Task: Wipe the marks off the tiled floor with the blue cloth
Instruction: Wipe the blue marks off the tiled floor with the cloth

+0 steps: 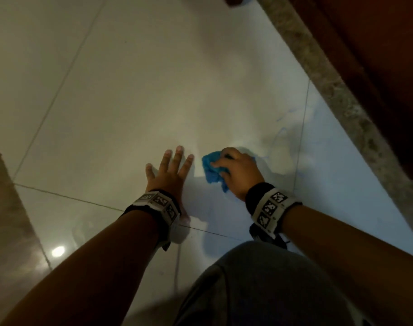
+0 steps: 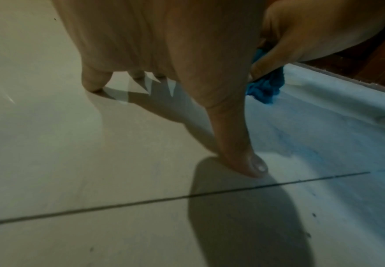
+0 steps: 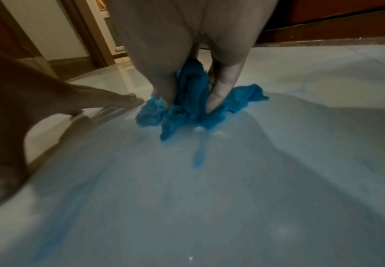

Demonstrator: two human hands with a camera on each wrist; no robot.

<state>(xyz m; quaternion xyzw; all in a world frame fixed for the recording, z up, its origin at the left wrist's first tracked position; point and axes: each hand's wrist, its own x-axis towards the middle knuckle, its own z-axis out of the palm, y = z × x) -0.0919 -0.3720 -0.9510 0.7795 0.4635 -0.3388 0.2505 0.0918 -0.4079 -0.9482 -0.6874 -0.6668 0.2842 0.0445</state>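
Tiled floor (image 1: 134, 95); no legible writing

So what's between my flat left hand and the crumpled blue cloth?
Only bare tiled floor separates left hand from blue cloth, seen in the head view.

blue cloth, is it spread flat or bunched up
Bunched up: the blue cloth sits crumpled in folds on the tiled floor, gathered under the right hand, whose fingers curl into it.

Both forearms are bare. Each wrist carries a black band (image 1: 257, 196) fitted with a pale, angular bracelet (image 1: 272, 211) bearing square black-and-white coded markers (image 1: 164, 200). The knee (image 1: 259, 278) is covered in grey fabric.
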